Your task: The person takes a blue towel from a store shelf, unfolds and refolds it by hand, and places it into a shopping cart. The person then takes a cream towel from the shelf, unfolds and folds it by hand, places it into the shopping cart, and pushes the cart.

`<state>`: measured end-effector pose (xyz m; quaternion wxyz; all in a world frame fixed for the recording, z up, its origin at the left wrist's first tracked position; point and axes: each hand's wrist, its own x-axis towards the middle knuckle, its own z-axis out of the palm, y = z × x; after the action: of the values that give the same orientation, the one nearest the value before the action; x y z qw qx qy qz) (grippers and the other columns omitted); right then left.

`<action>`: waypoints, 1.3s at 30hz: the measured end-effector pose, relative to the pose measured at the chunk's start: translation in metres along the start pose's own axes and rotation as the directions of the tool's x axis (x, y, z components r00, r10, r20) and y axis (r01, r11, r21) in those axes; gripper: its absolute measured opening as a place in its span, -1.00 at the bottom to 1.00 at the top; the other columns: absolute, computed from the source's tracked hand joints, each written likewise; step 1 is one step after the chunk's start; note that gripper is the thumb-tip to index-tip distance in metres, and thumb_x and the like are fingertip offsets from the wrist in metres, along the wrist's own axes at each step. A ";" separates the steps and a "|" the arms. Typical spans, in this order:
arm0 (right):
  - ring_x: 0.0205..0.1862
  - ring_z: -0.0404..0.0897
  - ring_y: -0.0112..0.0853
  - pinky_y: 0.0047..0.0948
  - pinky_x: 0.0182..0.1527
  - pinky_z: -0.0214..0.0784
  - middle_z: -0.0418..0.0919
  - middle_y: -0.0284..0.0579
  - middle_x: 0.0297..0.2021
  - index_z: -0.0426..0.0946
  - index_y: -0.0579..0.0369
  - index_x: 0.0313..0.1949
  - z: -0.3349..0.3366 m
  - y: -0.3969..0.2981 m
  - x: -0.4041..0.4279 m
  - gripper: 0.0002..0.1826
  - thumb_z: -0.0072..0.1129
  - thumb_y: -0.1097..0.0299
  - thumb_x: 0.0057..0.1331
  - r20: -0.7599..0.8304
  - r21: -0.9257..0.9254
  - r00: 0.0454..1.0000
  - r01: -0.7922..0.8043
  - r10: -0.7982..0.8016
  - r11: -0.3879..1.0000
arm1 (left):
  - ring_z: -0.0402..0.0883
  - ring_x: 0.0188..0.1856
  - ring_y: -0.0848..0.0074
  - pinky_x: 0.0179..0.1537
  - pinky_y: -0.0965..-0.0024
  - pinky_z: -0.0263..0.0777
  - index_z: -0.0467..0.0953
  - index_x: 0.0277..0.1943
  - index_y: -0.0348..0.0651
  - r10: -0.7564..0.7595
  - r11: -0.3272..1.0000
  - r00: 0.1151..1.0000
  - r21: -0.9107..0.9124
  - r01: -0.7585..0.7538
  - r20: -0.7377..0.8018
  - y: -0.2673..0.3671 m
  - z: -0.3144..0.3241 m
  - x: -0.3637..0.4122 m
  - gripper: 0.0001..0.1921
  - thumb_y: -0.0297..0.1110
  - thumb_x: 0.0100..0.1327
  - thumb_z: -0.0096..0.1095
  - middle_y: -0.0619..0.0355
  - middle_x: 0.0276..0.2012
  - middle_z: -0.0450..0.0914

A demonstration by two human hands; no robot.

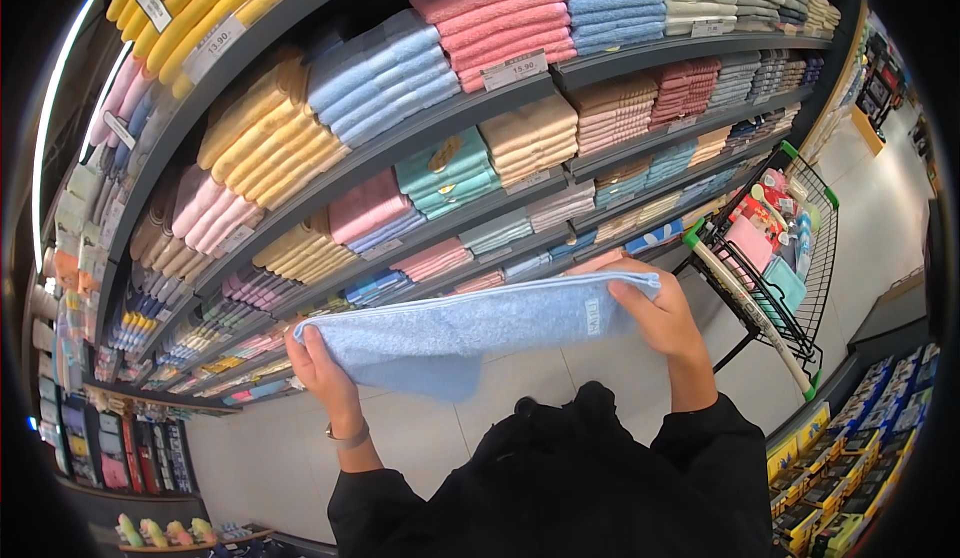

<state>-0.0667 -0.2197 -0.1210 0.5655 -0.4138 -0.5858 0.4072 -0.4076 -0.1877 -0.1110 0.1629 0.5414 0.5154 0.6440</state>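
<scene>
A light blue towel (pixel 465 325) is stretched between my two hands, its long hemmed edge uppermost and a lower flap hanging towards its left part. My left hand (pixel 322 374) pinches the left corner, thumb on the near face. At the other end my right hand (pixel 660 306) grips the right corner, its thumb on top and fingers behind the cloth. A small woven tag shows near the right end. Behind the towel rise shelves of folded towels, among them a blue stack (pixel 386 77), a pink stack (pixel 499 21) and a yellow stack (pixel 270 137).
To the right stands a black wire shopping cart (pixel 814 258) with green corners, holding a pink folded cloth (pixel 748 243), a teal one (pixel 784 284) and other goods. Boxed goods (pixel 840 468) fill a display at lower right. Grey shelf edges (pixel 420 141) curve along the front, above a tiled floor (pixel 420 438).
</scene>
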 end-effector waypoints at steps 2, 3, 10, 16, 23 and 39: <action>-0.43 0.36 -0.56 -0.59 -0.29 0.21 0.45 -0.24 -0.51 0.42 0.30 -0.26 -0.001 0.006 0.006 -0.73 -0.12 0.30 0.24 0.020 -0.061 0.997 0.073 -0.072 0.995 | 0.26 -0.37 0.69 -0.28 0.61 0.17 0.31 -0.29 -0.25 -0.024 0.999 1.000 -0.036 0.023 -0.015 0.007 0.002 -0.001 -0.86 -0.37 0.25 -0.17 0.25 -0.42 0.33; -0.44 0.37 -0.54 -0.59 -0.31 0.21 0.46 -0.21 -0.51 0.41 0.30 -0.27 -0.001 0.023 0.012 -0.72 -0.14 0.30 0.24 -0.084 -0.127 0.996 0.001 -0.011 0.992 | 0.28 -0.36 0.67 -0.28 0.60 0.18 0.34 -0.30 -0.27 -0.046 0.996 0.999 -0.075 0.044 -0.025 0.012 0.005 -0.002 -0.86 -0.40 0.22 -0.15 0.22 -0.42 0.35; -0.43 0.48 -0.42 -0.47 -0.41 0.31 0.50 -0.06 -0.48 0.36 0.24 -0.35 0.043 0.106 0.045 -0.73 -0.20 0.26 0.26 -0.482 0.482 0.834 -0.004 0.269 0.876 | 0.48 -0.45 0.16 -0.44 0.28 0.35 0.38 -0.24 -0.24 0.264 0.960 0.320 -0.280 0.005 0.910 0.090 0.074 -0.102 -0.80 -0.47 0.01 0.04 -0.01 -0.41 0.49; -0.54 0.39 -0.36 -0.43 -0.42 0.28 0.41 -0.13 -0.59 0.30 0.14 -0.43 0.054 0.055 0.086 -0.82 -0.16 0.29 0.21 -0.244 0.935 0.509 -0.103 0.826 0.340 | 0.46 -0.43 0.16 -0.42 0.26 0.34 0.31 -0.24 -0.24 0.417 0.886 0.117 -0.432 0.168 0.901 0.110 0.138 -0.170 -0.77 -0.57 -0.04 0.03 0.06 -0.40 0.43; -0.62 0.23 -0.41 -0.43 -0.32 0.20 0.32 -0.21 -0.62 0.25 0.07 -0.47 0.035 -0.054 0.083 -0.90 -0.25 0.37 0.17 -0.060 0.983 0.346 -0.143 0.936 0.115 | 0.42 -0.21 0.23 -0.26 0.32 0.33 0.28 -0.12 -0.26 0.542 0.827 0.015 -0.536 0.169 0.841 0.099 0.142 -0.178 -0.74 -0.50 0.09 -0.02 0.04 -0.19 0.36; -0.57 0.30 -0.42 -0.41 -0.27 0.26 0.30 -0.20 -0.59 0.25 0.04 -0.37 0.045 -0.005 0.081 -0.94 -0.14 0.39 0.16 -0.181 0.983 0.745 0.147 0.642 0.107 | 0.29 0.01 0.53 0.06 0.43 0.11 0.21 0.08 -0.30 -0.292 0.188 0.000 0.057 0.980 0.956 -0.076 0.143 -0.196 -0.56 -0.20 0.22 -0.06 0.12 -0.04 0.35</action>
<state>-0.1134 -0.1451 -0.0911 0.7547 -0.1489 0.1140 0.6287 -0.2400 -0.2372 -0.2956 0.8772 0.3054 0.2857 0.2356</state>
